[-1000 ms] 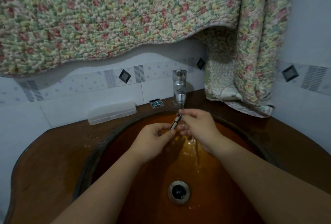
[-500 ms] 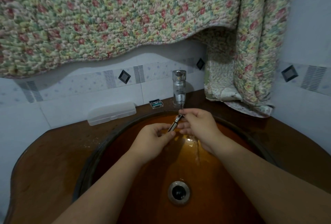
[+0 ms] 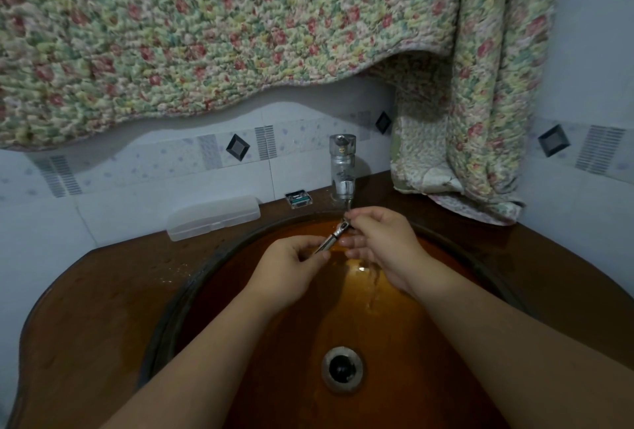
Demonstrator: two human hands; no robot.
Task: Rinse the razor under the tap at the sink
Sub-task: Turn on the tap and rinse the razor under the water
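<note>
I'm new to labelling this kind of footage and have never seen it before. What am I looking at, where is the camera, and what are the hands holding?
There is no machine here. The camera sits on a person's head and looks down at their own two bare arms over a brown sink. The left hand has a grip on the handle of a metal razor. The right hand pinches the razor's head just under the tap, and water runs down into the bowl toward the drain. On the ledge behind lie a clear plastic case and a small blade pack. A flowered quilt hangs above, against the tiled wall.
</note>
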